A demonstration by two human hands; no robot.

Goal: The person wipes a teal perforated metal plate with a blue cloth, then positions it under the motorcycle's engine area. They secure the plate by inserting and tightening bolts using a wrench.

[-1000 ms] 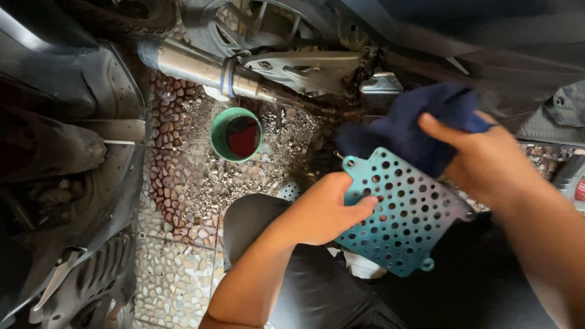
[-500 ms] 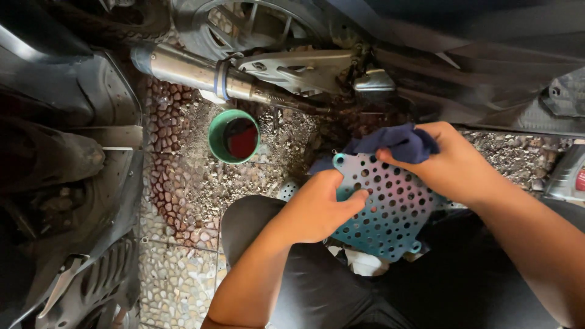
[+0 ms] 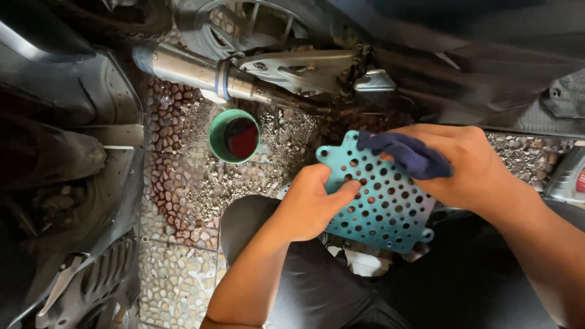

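Teal perforated metal plate (image 3: 381, 204), drilled with round holes of mixed sizes, is held flat above the person's dark-trousered lap. Well beyond the fingers to the left, a green round plastic cup (image 3: 234, 136) with dark red liquid stands on the pebbled floor (image 3: 177, 201), below a silver metal exhaust pipe (image 3: 195, 68). The left hand (image 3: 314, 204) grips the plate's left edge, fingers (image 3: 341, 192) closed on it with the thumb lying across the top face. The right hand (image 3: 466, 164) presses a dark blue crumpled cloth (image 3: 405, 153) against the plate's upper part, fingers curled tight over the cloth. Just past the right fingers lies gravel under the motorcycle's dark body.
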